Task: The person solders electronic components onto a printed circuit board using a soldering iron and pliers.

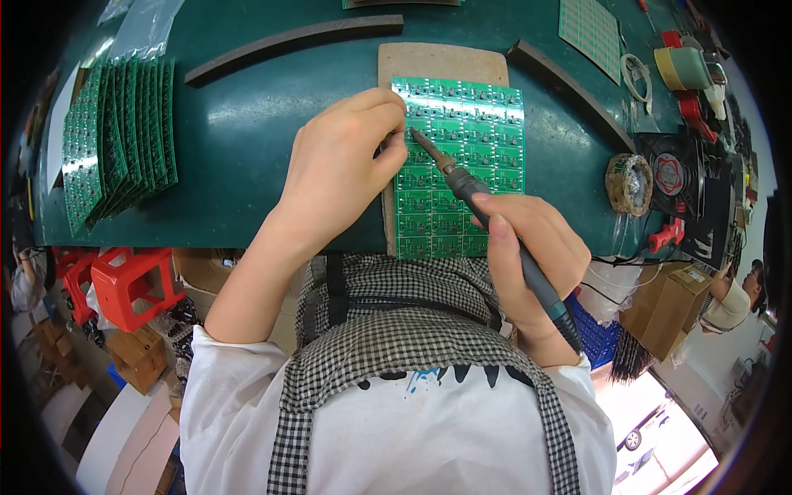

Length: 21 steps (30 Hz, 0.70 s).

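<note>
A green circuit board panel (445, 202) with rows of small identical sections lies on a brown backing board (441, 62) in front of me. My right hand (540, 247) grips a soldering iron (470, 188) like a pen. The iron's tip meets the panel near its left edge, or hovers just above it. Close beside that tip, over the panel's left edge, my left hand (342, 153) is closed with thumb and fingertips pinched together. Whatever is in that pinch is hidden or too thin to make out.
A stack of upright green circuit panels (124, 136) stands on the left of the green table (239, 157). Dark bars (297, 45) lie behind the work. At right are a round tip-cleaning pot (629, 183), a black fan (672, 165) and a tape roll (681, 68).
</note>
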Each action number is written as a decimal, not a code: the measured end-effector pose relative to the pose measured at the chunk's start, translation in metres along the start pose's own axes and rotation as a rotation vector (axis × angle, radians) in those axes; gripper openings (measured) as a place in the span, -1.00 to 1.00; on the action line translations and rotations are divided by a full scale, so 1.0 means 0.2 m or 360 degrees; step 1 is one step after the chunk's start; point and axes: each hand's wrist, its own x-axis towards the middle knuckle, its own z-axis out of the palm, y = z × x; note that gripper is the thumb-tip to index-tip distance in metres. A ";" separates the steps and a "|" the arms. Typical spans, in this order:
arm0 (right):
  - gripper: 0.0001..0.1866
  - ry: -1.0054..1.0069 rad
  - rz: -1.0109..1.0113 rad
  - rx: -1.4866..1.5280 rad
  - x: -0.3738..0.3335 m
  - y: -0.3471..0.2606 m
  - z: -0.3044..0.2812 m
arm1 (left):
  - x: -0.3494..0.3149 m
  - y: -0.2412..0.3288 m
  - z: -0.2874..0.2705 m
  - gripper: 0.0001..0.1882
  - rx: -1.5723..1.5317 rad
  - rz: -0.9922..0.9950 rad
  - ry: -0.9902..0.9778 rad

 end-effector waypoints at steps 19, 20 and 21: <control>-0.83 -0.0004 -0.0064 -0.0072 -0.01 -0.03 0.00 | -0.01 -0.01 -0.01 -0.92 -0.0107 0.0097 -0.0022; -0.83 -0.0003 -0.0066 -0.0073 -0.01 -0.03 -0.01 | -0.01 -0.02 0.00 -0.92 -0.0098 0.0133 0.0000; -0.83 0.0008 -0.0093 -0.0102 -0.01 -0.03 -0.01 | -0.01 -0.03 0.00 -0.92 -0.0086 0.0167 0.0022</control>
